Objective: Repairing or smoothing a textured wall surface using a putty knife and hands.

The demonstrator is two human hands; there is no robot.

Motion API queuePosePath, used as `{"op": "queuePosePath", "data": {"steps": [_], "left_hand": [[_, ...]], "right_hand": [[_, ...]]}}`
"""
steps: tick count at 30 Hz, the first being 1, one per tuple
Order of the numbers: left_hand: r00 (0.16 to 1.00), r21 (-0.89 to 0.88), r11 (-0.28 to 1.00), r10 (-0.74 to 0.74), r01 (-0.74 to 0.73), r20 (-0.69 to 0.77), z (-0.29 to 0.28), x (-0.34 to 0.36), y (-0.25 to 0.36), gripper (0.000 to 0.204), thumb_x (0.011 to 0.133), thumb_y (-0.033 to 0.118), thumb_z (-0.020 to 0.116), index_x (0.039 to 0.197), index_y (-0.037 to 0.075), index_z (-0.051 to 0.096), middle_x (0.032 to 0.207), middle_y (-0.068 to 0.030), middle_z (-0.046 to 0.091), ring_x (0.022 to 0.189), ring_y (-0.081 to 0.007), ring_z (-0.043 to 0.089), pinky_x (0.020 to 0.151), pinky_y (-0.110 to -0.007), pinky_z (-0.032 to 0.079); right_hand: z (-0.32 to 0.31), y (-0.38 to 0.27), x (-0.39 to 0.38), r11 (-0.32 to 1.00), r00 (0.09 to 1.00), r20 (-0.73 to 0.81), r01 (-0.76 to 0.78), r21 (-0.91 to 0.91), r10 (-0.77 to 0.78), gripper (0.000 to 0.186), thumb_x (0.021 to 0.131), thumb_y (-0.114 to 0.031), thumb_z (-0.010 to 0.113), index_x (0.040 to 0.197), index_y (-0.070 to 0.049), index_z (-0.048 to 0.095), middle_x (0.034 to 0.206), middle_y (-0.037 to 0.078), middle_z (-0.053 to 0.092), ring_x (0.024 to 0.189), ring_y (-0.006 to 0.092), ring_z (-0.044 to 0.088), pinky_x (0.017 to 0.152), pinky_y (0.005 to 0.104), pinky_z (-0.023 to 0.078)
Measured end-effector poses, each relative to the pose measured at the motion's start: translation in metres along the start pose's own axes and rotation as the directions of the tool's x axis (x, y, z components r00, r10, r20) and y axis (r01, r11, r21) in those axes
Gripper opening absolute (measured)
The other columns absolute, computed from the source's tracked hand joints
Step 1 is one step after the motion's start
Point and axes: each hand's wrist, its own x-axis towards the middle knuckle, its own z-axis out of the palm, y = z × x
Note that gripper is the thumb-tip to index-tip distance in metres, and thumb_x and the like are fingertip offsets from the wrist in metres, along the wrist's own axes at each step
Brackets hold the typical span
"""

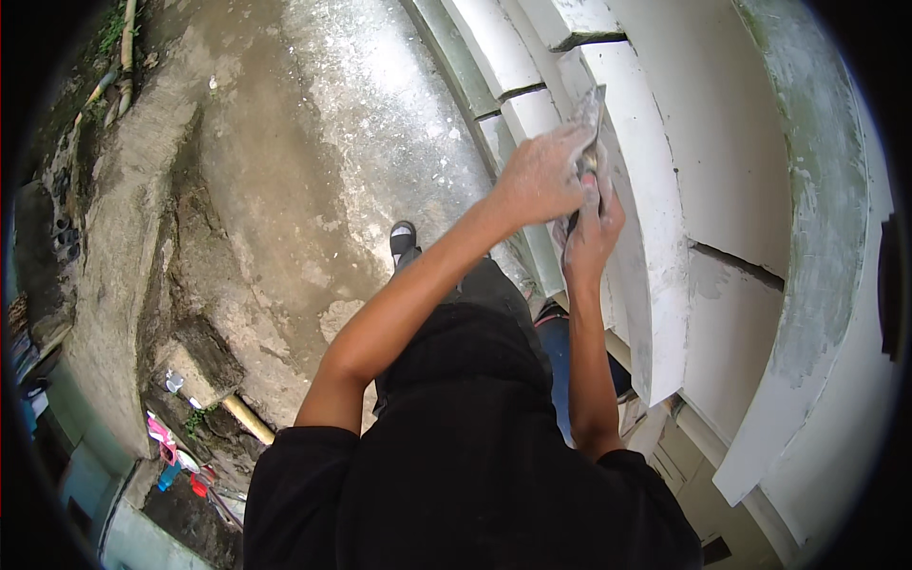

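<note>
- Scraper [598, 106] is sitting between the two hands, its grey metal blade pointing up and away from the person, past the fingertips of both.
- Right hand [598, 226] is wrapping its bent fingers around the lower part of the scraper; a small red spot and a dark piece are showing among the fingers.
- Left hand [543, 179] is reaching across from the other side, knuckles up, its bent fingers meeting the scraper near the blade; the fingertips are partly hidden, so whether they are gripping or only touching I cannot tell.
- Whitish residue is coating the skin of both hands, mostly about the fingers.
- White ledge [662, 275] is running just to the right of the right hand, curving beyond it and back toward the person.
- Pale wall [727, 161] is lying farther right of the hands, with a dark gap [736, 264] crossing it.
- Grey-green band [819, 247] is bending along the wall, well to the right of the right hand.
- Concrete ground [275, 161] is spreading below and to the left of the left hand, white spatter marking it.
- Sandalled foot [403, 237] is standing on that ground, left of the left hand and nearer the person.
- Yellowish pipe [249, 419] is lying well to the left of the left hand, beside a rough block [197, 366].
</note>
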Motion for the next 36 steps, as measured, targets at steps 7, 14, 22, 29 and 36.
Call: {"op": "queuePosePath", "data": {"steps": [7,14,22,29,36], "left_hand": [[0.992,-0.083,0.992,-0.084,0.092,0.09,0.015,-0.007,0.017,0.052,0.067,0.007,0.057,0.117,-0.007,0.056,0.125,-0.0291,0.054,0.111,-0.0443,0.055,0.095,-0.045,0.046],[0.992,-0.068,0.992,-0.103,0.108,0.076,0.001,0.006,-0.011,0.058,0.069,0.013,0.064,0.122,-0.008,0.055,0.125,-0.0277,0.056,0.118,-0.0396,0.053,0.103,-0.039,0.041],[0.994,-0.044,0.998,-0.051,0.055,0.097,0.001,0.022,-0.013,0.053,0.07,0.014,0.064,0.118,-0.007,0.056,0.12,-0.0268,0.058,0.114,-0.0397,0.055,0.101,-0.041,0.043],[0.995,-0.013,0.999,-0.04,0.041,0.088,0.013,0.001,-0.004,0.054,0.07,0.018,0.067,0.118,-0.006,0.057,0.12,-0.0256,0.059,0.112,-0.0392,0.056,0.1,-0.041,0.043],[0.995,-0.004,0.999,-0.035,0.036,0.095,0.006,0.005,0.003,0.056,0.069,0.013,0.063,0.12,-0.01,0.055,0.122,-0.0284,0.057,0.115,-0.0405,0.055,0.1,-0.039,0.043]], "right_hand": [[-0.024,0.006,-0.007,0.997,0.995,-0.061,-0.079,-0.001,0.079,0.038,0.097,-0.019,0.052,0.123,0.008,0.056,0.099,0.01,0.064,0.088,0.0126,0.056,0.079,0.0277,0.046],[0.008,0.015,0.009,1.0,1.0,-0.024,-0.012,0.017,0.012,0.031,0.097,-0.016,0.051,0.114,0.009,0.06,0.082,0.006,0.06,0.076,0.0118,0.051,0.07,0.0292,0.044],[-0.002,0.012,0.02,0.999,0.999,-0.03,-0.038,-0.025,0.038,0.038,0.096,-0.018,0.053,0.124,0.007,0.056,0.094,0.009,0.063,0.081,0.0126,0.055,0.073,0.0277,0.047],[-0.008,0.016,-0.009,0.999,0.996,-0.092,0.001,0.051,0.004,0.038,0.096,-0.015,0.051,0.127,0.008,0.054,0.105,0.011,0.064,0.091,0.0153,0.058,0.083,0.0296,0.047],[-0.003,0.032,0.007,0.977,0.998,-0.061,0.022,0.213,-0.009,0.04,0.095,-0.014,0.054,0.128,0.007,0.053,0.104,0.01,0.064,0.091,0.0148,0.059,0.083,0.0279,0.047]]}}
